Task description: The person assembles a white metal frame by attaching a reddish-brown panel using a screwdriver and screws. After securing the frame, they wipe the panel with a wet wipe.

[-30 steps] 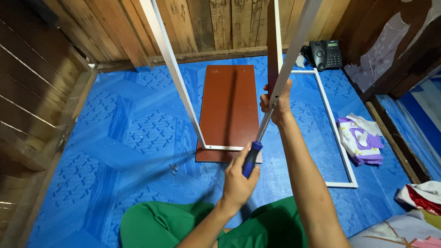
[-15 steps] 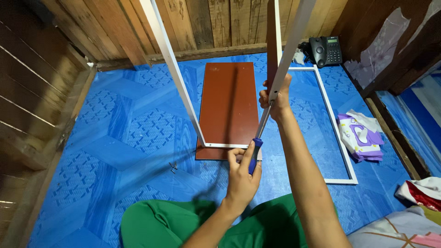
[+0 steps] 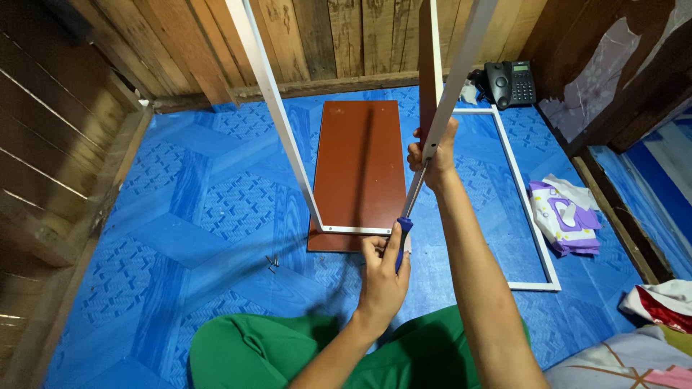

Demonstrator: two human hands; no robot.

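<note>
While our left hand (image 3: pixel 384 277) grips the blue-handled screwdriver (image 3: pixel 411 212), its tip seemingly at the white metal frame (image 3: pixel 277 115), our right hand (image 3: pixel 432 155) clamps that frame's bar. Keep the shaft square, pressing steadily. The brown board (image 3: pixel 360 169) lies beneath, loose screws (image 3: pixel 272 263) nearby.

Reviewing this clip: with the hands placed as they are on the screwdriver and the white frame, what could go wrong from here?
The left hand holds the blue-handled screwdriver steeply angled; its tip, hidden near the right hand, might slip toward those fingers. The right hand alone steadies the tall white frame standing on the brown board, so it could tip. Loose screws on the blue floor could be knelt on or lost.
</note>
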